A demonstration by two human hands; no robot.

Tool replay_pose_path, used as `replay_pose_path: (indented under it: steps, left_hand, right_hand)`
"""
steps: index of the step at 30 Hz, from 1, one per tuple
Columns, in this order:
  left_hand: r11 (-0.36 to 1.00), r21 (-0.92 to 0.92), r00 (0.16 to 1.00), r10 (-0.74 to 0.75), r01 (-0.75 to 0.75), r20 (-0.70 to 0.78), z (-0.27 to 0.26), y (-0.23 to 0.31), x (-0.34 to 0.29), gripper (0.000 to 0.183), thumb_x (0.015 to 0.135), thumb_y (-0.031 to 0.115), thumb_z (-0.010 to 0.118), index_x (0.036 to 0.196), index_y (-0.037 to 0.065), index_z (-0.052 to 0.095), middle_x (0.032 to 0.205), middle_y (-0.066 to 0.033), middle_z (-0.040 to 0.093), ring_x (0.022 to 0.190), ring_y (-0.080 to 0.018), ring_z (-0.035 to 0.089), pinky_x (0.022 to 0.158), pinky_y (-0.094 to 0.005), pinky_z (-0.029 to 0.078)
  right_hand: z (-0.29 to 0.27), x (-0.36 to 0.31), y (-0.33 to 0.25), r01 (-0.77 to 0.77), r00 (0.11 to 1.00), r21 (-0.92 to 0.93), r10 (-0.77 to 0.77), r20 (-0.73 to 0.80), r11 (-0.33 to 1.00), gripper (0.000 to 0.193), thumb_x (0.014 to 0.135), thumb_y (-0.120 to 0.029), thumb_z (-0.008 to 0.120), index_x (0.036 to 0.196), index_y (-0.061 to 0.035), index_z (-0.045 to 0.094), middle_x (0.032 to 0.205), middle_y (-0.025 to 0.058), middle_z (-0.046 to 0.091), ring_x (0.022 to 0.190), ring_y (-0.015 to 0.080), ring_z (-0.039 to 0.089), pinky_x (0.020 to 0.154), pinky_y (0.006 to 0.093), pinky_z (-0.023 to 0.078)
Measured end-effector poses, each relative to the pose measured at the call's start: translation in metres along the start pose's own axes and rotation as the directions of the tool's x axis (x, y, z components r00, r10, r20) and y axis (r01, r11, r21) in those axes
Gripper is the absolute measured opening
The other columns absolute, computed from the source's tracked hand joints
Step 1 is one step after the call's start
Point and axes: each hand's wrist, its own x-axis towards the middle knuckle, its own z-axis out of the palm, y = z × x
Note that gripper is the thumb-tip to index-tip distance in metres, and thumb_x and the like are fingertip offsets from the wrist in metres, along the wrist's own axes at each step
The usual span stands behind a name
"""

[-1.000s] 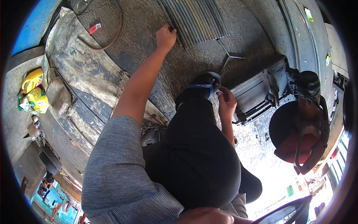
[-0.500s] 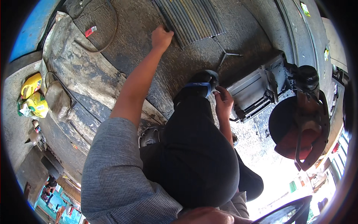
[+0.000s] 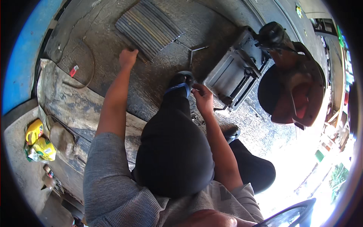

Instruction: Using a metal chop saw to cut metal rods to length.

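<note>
Several dark metal rods (image 3: 149, 28) lie side by side as a flat bundle on the floor ahead. At the bundle's near left edge is my left hand (image 3: 128, 58), its fingers curled closed; a small dark bit shows at the fingertips, and what they hold is hidden. My right hand (image 3: 203, 99) is just right of my sandalled foot (image 3: 180, 81), thumb and fingers bent together, and anything between them is too small to make out. Beyond my foot lies a three-armed metal wrench (image 3: 191, 52), close to the rods' near right corner.
To the right stands a cut-off saw with a grey metal base (image 3: 230, 73) and a red disc guard (image 3: 298, 100). A worn sheet (image 3: 75, 94) covers the floor at left, near yellow packages (image 3: 39, 143). A red packet (image 3: 73, 70) and a bent hose (image 3: 92, 72) lie farther off.
My view has turned, so the rods and wrench now appear farther left and the saw looks more upright. My left hand stays by the rods' edge, my right hand by my foot.
</note>
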Motion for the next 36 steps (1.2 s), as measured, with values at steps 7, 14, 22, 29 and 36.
replay_pose_path:
  steps: [7,14,22,29,36]
  left_hand:
    - [0.997,-0.059,0.997,-0.037,0.042,0.072,0.004,0.008,-0.034,0.043,0.076,0.034,0.072,0.075,-0.008,0.063,0.071,-0.0208,0.064,0.070,-0.0315,0.065,0.063,-0.0451,0.049]
    - [0.974,-0.190,0.990,0.136,-0.126,0.041,-0.021,-0.071,-0.094,0.031,0.076,0.023,0.064,0.076,-0.008,0.063,0.067,-0.0146,0.062,0.063,-0.0220,0.061,0.060,-0.0383,0.047]
    - [0.887,-0.106,0.867,0.463,-0.450,0.187,-0.118,-0.013,-0.206,0.030,0.072,0.016,0.063,0.092,-0.005,0.057,0.078,-0.0143,0.062,0.069,-0.0225,0.061,0.064,-0.0363,0.047]
    - [0.042,0.072,0.079,0.754,-0.997,0.653,-0.107,0.166,-0.216,0.033,0.073,0.013,0.063,0.104,0.006,0.052,0.096,-0.0186,0.059,0.082,-0.0410,0.059,0.069,-0.0484,0.048]
    - [-0.365,-0.209,-0.354,0.393,-0.907,0.849,-0.040,0.279,-0.330,0.030,0.075,0.010,0.062,0.103,0.005,0.054,0.096,-0.0138,0.058,0.089,-0.0357,0.059,0.075,-0.0463,0.048]
  right_hand:
    - [-0.018,-0.010,0.003,0.001,1.000,-0.034,-0.002,-0.023,0.999,0.024,0.083,-0.009,0.062,0.104,0.0026,0.063,0.093,0.0104,0.068,0.084,0.0156,0.065,0.078,0.0280,0.050]
    - [0.001,-0.012,-0.025,0.110,0.994,0.017,-0.110,-0.009,0.994,0.024,0.082,-0.011,0.060,0.103,-0.0009,0.065,0.094,0.0133,0.068,0.085,0.0203,0.066,0.077,0.0313,0.050]
    - [-0.006,-0.003,-0.064,0.260,0.965,-0.027,-0.261,-0.017,0.965,0.029,0.079,-0.017,0.066,0.103,0.0003,0.065,0.092,0.0164,0.067,0.089,0.0243,0.066,0.076,0.0332,0.050]
    - [0.003,-0.053,-0.088,0.180,0.978,0.419,-0.209,0.023,0.890,0.050,0.085,-0.030,0.067,0.117,0.0056,0.055,0.107,0.0135,0.065,0.099,0.0218,0.060,0.086,0.0325,0.045]
    - [-0.041,-0.077,-0.043,0.251,0.943,0.905,0.123,-0.308,0.345,0.025,0.097,-0.022,0.049,0.108,0.0004,0.053,0.103,0.0068,0.057,0.100,0.0134,0.055,0.087,0.0268,0.045]
